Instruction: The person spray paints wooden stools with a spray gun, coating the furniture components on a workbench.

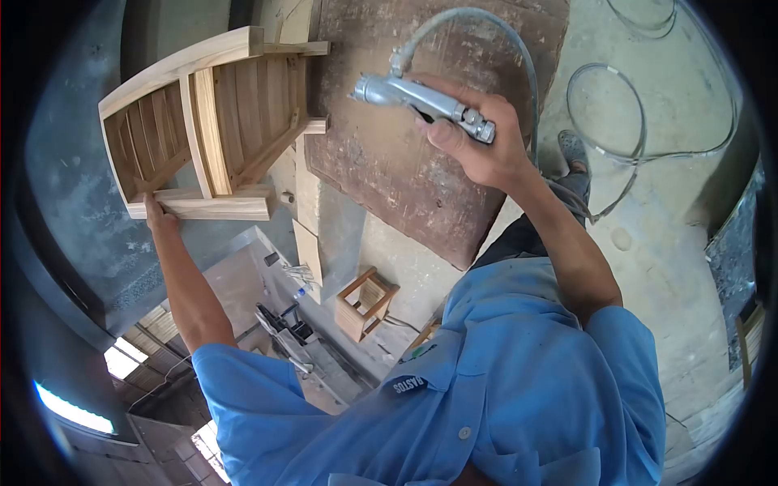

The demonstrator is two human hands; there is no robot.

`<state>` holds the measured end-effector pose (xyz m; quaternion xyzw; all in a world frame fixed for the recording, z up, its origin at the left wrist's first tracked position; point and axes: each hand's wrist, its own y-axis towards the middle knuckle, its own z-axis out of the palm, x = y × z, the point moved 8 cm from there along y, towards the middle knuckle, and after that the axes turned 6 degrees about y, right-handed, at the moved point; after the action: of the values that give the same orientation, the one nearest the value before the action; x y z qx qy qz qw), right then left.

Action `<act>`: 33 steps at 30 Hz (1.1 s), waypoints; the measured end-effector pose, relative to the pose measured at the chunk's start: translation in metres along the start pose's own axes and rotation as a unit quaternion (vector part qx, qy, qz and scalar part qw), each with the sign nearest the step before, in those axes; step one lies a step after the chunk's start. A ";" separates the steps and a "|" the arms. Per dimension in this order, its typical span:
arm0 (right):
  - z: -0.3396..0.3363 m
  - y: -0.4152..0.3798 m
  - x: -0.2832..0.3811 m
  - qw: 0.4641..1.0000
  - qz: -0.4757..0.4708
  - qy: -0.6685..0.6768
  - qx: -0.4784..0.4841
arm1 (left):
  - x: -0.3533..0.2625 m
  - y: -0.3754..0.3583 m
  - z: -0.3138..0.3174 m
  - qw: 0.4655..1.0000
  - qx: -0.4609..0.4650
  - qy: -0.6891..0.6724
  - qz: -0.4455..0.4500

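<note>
My left hand (157,212) is at the near corner of a pale wooden furniture frame (207,146) with slatted panels, its fingers closed around the edge of the bottom rail. The frame stands tilted at the upper left. My right hand (486,134) is wrapped round a silver spray gun (429,99), whose nozzle end points left toward the frame. A grey hose (519,50) joins the gun near its nozzle end and arcs over to the right. The gun and the frame are apart. Some fingers of my right hand are hidden behind the gun.
A brown, stained board (389,170) lies below the gun. Looped hose (644,121) trails over the floor at the right. A small wooden stool (362,312) and a bench with tools (296,340) stand at the lower left. My shoe (573,148) shows beside the board.
</note>
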<state>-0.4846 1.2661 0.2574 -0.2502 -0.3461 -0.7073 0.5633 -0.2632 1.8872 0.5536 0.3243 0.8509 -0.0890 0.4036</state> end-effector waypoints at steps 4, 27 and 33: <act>0.031 -0.011 -0.028 0.999 -0.003 0.026 0.046 | 0.005 0.021 -0.002 0.999 0.025 0.021 -0.023; 0.047 0.013 -0.068 0.997 0.059 -0.037 0.017 | -0.003 -0.008 0.009 1.000 -0.006 -0.009 0.017; 0.064 0.017 -0.087 0.988 0.133 -0.037 0.073 | -0.005 -0.017 0.005 0.999 -0.036 0.009 0.013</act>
<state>-0.4490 1.3673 0.2368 -0.2780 -0.3809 -0.5897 0.6557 -0.2682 1.8696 0.5521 0.3210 0.8529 -0.0506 0.4087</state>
